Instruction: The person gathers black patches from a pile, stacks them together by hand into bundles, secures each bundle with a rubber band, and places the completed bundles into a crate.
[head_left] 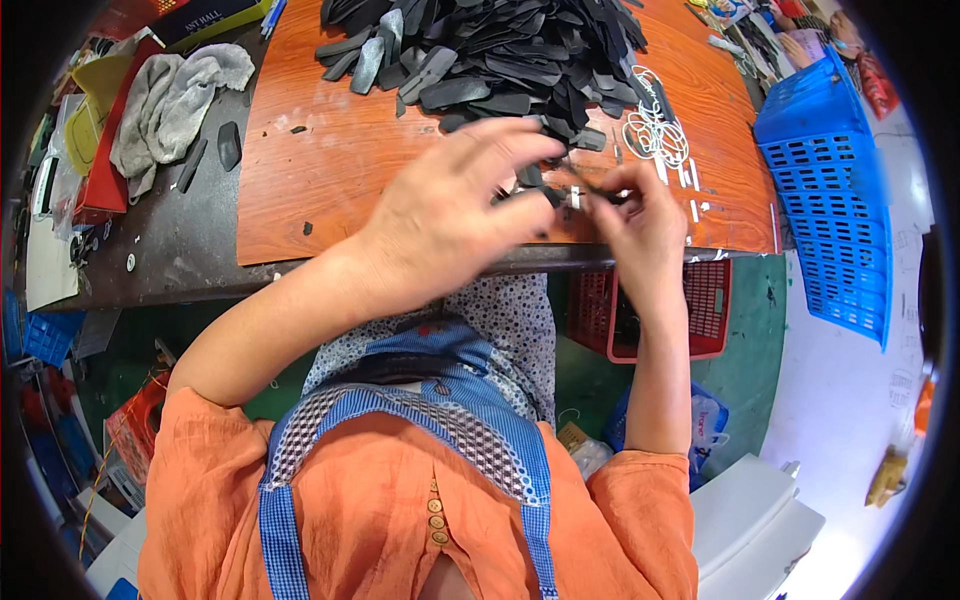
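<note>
My left hand is raised over the near part of the wooden board, its fingers apart and slightly smeared by motion. Small dark pieces show just beyond its fingertips. To the right, my right hand has thumb and fingers pinched together around a thin dark strip, whose exact kind I cannot make out. A large heap of flat, elongated black pieces covers the far part of the board. Thin white cord lies in a loose tangle beyond my right hand, and short white bits are scattered nearby.
A crumpled grey cloth lies left of the board, with a black oval piece beside it. On the right stands a tall blue plastic basket. Below the table edge is a red crate; the table's dark edge runs before me.
</note>
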